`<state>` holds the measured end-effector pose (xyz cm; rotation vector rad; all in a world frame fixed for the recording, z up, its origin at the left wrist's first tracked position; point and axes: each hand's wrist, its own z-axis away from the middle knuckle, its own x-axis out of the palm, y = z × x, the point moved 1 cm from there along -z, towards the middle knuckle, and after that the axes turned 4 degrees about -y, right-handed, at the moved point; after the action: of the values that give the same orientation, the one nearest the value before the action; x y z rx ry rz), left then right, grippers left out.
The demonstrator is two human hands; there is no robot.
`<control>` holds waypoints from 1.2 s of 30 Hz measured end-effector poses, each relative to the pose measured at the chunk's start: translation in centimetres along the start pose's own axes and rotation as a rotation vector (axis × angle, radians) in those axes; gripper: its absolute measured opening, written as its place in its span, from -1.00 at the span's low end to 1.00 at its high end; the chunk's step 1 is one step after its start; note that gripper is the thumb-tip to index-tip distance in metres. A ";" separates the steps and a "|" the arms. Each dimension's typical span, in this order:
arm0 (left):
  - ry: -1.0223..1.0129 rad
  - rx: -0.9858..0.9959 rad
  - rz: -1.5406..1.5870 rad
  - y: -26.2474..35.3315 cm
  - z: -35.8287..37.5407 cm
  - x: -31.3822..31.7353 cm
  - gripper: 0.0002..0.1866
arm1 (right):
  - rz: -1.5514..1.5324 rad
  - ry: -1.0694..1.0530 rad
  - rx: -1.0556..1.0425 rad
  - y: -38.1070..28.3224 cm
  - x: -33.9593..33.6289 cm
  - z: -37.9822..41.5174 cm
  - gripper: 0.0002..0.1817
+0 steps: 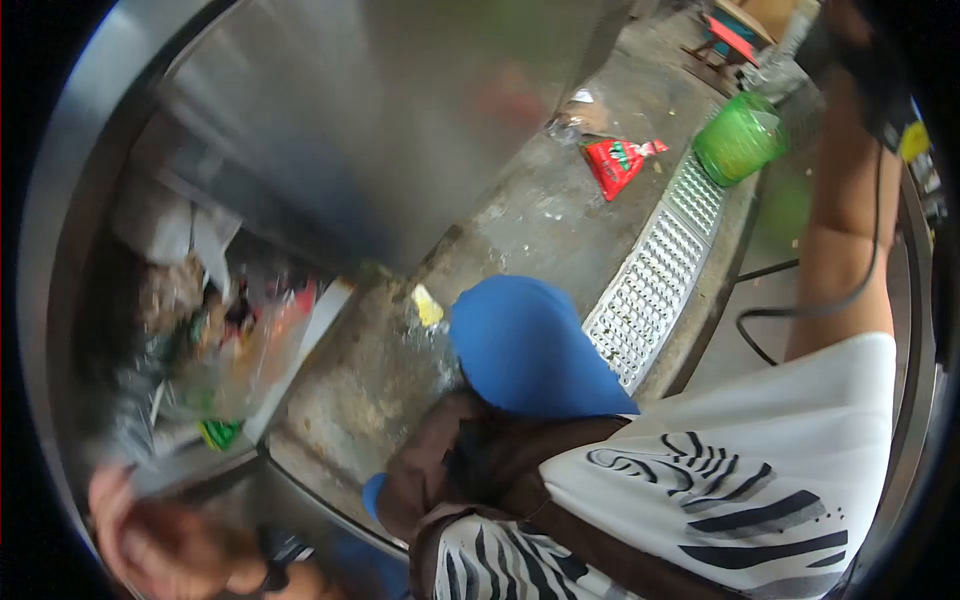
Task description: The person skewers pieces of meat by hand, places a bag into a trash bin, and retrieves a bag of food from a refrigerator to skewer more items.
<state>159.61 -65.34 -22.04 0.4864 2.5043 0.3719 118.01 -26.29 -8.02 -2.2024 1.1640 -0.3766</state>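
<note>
My left hand, with a dark band at its wrist, is in the lower left, smeared by motion. Its fingertips come near the edge of an open compartment packed with plastic bags and wrappers. A green wrapper lies at the near end of that pile. At the upper right my right arm stretches away, and my right hand is lost in dark shadow near the frame's edge. Closest below it stands a green plastic container. What either hand holds, if anything, I cannot tell.
A large stainless steel panel rises at the upper left. On the stained floor lie a red packet and a yellow scrap. A perforated metal drain grate runs along the right. A black cable loops by my arm.
</note>
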 end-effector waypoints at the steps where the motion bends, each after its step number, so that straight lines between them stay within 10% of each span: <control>1: -0.093 -0.094 -0.010 1.8 -0.1 4.7 -0.69 | -0.011 -0.001 0.058 -0.6 0.1 1.7 -0.79; 3: -0.175 -0.580 0.451 3.0 1.0 11.3 -0.70 | -0.038 0.003 0.200 -0.9 0.0 5.1 -0.75; 10: -0.554 -0.849 1.242 -0.1 7.2 20.1 -0.22 | -0.167 -0.039 0.583 -0.1 -0.5 12.5 -0.57; 15: -0.544 -1.271 1.831 -0.8 9.2 24.8 0.19 | -0.296 -0.046 0.869 6.6 4.4 15.2 -0.41; 19: -0.244 -1.542 2.039 -0.6 13.5 27.8 0.15 | -0.081 0.141 0.750 13.3 16.4 21.0 -0.63; 27: 0.451 -1.437 1.458 -5.8 30.0 26.3 -0.35 | -0.076 -1.202 1.001 19.8 29.7 29.9 -0.74; 31: 0.277 -1.725 0.899 -8.3 35.7 23.4 -0.24 | 0.025 -1.671 0.714 26.4 31.4 34.3 -0.76; 36: 0.054 -1.856 0.408 -10.7 38.3 22.6 -0.20 | -0.059 -1.966 0.979 28.8 31.2 39.0 -0.67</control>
<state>160.97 -59.46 -67.35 0.1197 1.1025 2.3692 137.05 -49.12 -57.41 -0.8126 -0.2563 0.8882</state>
